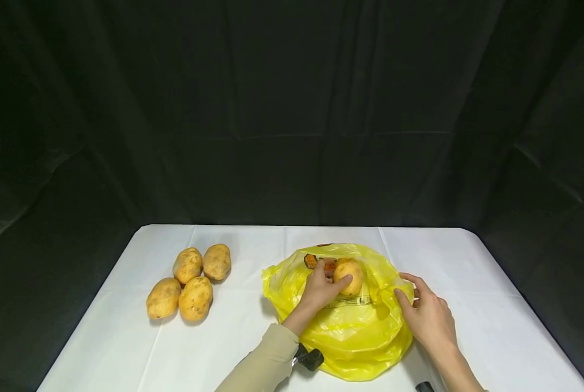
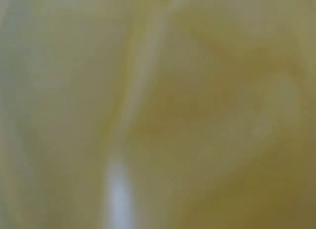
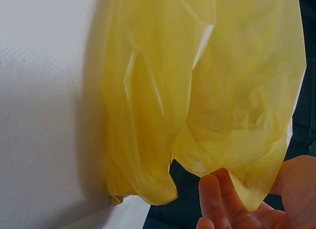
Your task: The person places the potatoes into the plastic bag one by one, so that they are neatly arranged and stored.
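Bag (image 1: pixel 355 332): yellow, crumpled, on white table (image 1: pixel 243 337), about 5 o'clock of head-view centre. Mouth gapes; dark print inside.
Bag potato (image 1: pixel 349 276): within the mouth, around 12 o'clock of bag centre. Depth and what it rests on: can't tell.
Left hand (image 1: pixel 318 292): at 9 o'clock of bag potato, reaching in from 7. Thumb lies over potato's left face, index apart from thumb. Other fingers hidden, so can't tell if it's clamped. Left wrist view: just yellow blur.
Right hand (image 1: pixel 430 317): 3 o'clock on bag. Thumb one side of the rim, fingers the other, plastic pinched between; right wrist view agrees.
Loose group: about 9 o'clock of bag, well apart from it. Within the cluster: 8 o'clock potato (image 1: pixel 164 298), 12 o'clock potato (image 1: pixel 187 265), 2 o'clock potato (image 1: pixel 216 262), 5 o'clock potato (image 1: pixel 196 298). No hand on any.
Done: mouth spread, one potato inside it. Reads as partway.
Left: four outside the bag; left hand not yet clear of bag potato. Any more deeper in: can't tell, folds and hand block it.
Surround: black curtain (image 1: pixel 292 136) from 9 through 12 to 3; beige sleeve (image 1: pixel 267 359) on left arm, black fitting (image 1: pixel 313 359) by its cuff.
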Demonstrator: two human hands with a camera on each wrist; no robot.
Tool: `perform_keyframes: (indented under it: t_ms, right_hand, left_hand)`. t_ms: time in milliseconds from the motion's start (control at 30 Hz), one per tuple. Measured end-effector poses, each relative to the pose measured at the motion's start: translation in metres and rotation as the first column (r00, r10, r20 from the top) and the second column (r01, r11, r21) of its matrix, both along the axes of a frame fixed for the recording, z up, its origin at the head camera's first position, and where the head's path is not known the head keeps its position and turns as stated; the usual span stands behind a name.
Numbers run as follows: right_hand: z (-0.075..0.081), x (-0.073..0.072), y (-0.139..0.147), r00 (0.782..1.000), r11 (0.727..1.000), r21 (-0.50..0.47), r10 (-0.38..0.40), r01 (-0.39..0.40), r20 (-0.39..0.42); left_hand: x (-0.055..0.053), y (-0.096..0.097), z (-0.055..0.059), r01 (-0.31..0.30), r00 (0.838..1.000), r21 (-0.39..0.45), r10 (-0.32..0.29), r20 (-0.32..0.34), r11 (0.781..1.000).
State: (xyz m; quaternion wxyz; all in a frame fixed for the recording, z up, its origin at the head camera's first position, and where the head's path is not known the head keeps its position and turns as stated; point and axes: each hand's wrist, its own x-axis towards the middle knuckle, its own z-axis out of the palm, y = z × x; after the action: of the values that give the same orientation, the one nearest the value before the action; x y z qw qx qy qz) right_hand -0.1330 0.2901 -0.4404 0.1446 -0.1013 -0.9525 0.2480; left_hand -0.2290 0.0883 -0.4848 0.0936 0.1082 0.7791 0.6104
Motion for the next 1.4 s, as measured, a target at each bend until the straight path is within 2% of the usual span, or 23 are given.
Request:
perform_keyframes:
  t_ms: [200, 400, 700, 867, 1067, 1233, 1400]
  right_hand:
    - [0.002, -0.001, -0.001, 1.000, 1.000, -0.002, -0.009, 0.009, -0.010]
    - [0.004, -0.001, 0.000, 1.000, 1.000, -0.010, -0.016, 0.016, 0.004]
    - [0.005, 0.001, 0.001, 1.000, 0.999, -0.015, -0.030, 0.030, 0.005]
    - [0.002, 0.006, -0.002, 0.997, 0.999, -0.022, -0.038, 0.039, 0.063]
    - [0.002, 0.005, -0.002, 0.999, 0.999, -0.010, -0.033, 0.033, 0.025]
    - [0.002, 0.004, -0.001, 0.998, 1.000, -0.016, -0.025, 0.026, 0.064]
    - [0.004, 0.002, -0.002, 0.996, 0.999, -0.026, -0.027, 0.029, 0.084]
  left_hand:
    - [0.001, -0.005, 0.009, 0.018, 0.999, -0.058, -0.021, -0.042, 0.998]
    - [0.007, -0.017, 0.017, 0.036, 0.997, -0.107, -0.043, -0.062, 0.994]
    - [0.015, -0.038, 0.029, 0.073, 0.991, -0.100, -0.084, -0.104, 0.992]
    - [0.024, -0.051, 0.031, 0.095, 0.987, -0.112, -0.109, -0.118, 0.989]
    - [0.030, -0.064, 0.033, 0.097, 0.979, -0.125, -0.117, -0.164, 0.987]
    - [0.033, -0.074, 0.030, 0.089, 0.976, -0.117, -0.110, -0.187, 0.989]
    - [0.036, -0.087, 0.032, 0.057, 0.971, -0.111, -0.081, -0.225, 0.992]
